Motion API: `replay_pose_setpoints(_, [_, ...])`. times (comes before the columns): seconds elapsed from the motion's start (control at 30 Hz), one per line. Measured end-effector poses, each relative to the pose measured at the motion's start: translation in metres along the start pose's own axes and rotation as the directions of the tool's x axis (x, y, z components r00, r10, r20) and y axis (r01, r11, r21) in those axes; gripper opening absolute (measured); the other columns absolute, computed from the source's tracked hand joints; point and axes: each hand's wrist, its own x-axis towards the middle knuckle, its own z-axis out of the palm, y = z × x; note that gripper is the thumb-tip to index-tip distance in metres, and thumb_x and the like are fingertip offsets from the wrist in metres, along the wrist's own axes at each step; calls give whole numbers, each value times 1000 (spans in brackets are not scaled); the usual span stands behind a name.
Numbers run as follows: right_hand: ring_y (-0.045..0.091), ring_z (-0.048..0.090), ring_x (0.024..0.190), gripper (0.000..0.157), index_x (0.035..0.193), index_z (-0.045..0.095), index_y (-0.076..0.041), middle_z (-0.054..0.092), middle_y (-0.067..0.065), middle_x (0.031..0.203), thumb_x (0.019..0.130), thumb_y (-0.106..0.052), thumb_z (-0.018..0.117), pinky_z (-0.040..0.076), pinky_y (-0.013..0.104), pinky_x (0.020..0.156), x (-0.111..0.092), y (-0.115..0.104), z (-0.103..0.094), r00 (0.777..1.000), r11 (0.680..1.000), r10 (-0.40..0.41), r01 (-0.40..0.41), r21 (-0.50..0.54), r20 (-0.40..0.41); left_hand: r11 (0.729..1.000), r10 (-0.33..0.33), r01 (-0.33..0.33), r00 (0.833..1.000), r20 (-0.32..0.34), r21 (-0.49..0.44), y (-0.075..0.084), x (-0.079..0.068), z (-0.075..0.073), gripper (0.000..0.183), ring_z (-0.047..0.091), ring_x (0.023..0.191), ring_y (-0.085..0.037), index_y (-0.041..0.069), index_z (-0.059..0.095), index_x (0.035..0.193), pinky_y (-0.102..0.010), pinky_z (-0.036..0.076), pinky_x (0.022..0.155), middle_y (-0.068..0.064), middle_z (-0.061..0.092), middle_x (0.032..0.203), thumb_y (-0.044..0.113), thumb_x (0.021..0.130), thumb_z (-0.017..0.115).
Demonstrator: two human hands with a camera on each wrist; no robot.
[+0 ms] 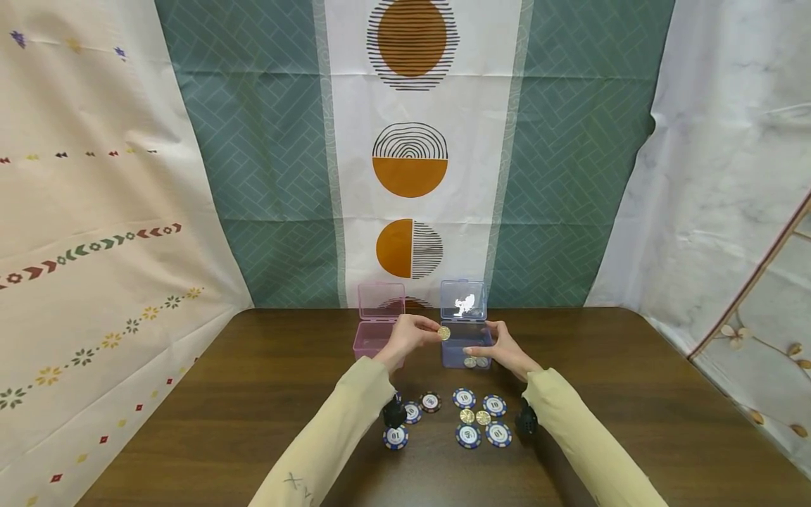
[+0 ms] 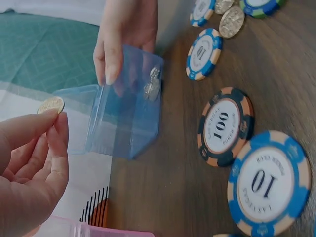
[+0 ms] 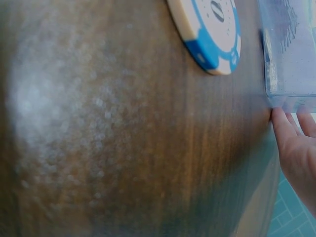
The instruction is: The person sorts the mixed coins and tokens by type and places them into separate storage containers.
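My left hand (image 1: 408, 336) pinches a gold coin (image 1: 444, 332) between thumb and fingertips, left of the open blue plastic box (image 1: 465, 338). That coin (image 2: 51, 104) also shows clearly in the left wrist view. My right hand (image 1: 505, 352) grips the blue box at its right wall, with the thumb over the rim. Through the clear plastic, a few silvery-looking coins (image 1: 470, 362) show at the box's front. Fingers (image 3: 284, 129) of the right hand touch the box's side in the right wrist view. Two gold coins (image 1: 467, 416) lie on the table among poker chips.
An open pink box (image 1: 367, 336) stands to the left, partly behind my left hand. Several blue-and-white poker chips (image 1: 498, 434) and a black-edged 100 chip (image 1: 431, 402) lie in front. A patterned cloth (image 1: 412, 176) hangs behind the wooden table (image 1: 272, 422).
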Motion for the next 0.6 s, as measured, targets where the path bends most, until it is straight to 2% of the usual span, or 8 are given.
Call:
replay_pose_setpoints(0.1, [38, 22, 124, 90, 133, 17, -4, 22, 22, 135, 71, -32, 77, 21, 55, 97, -1, -1, -1, 1000, 1000, 1, -1, 2, -5, 999, -21, 21, 1000, -17, -43, 0, 3, 3, 16, 59, 76, -36, 1, 71, 84, -42, 48, 70, -3, 66, 78, 6, 70, 76])
replay_pose_setpoints(0.3, [38, 23, 124, 91, 133, 18, -4, 23, 21, 135, 70, -33, 77, 21, 54, 97, -1, 1, -1, 1000, 1000, 1, -1, -1, -11, 994, -49, 45, 998, -44, -95, -3, 10, 6, 13, 58, 73, -34, 0, 71, 81, -44, 47, 71, -3, 65, 73, 4, 70, 76])
replay_pose_setpoints(0.6, [38, 21, 125, 90, 132, 18, -4, 21, 23, 136, 71, -34, 77, 20, 55, 97, 0, 2, 0, 1000, 1000, -1, 1, -8, -12, 989, -83, 76, 995, -50, -129, -8, 11, 8, 14, 60, 66, -22, -2, 70, 82, -42, 48, 73, -6, 65, 74, 1, 70, 74])
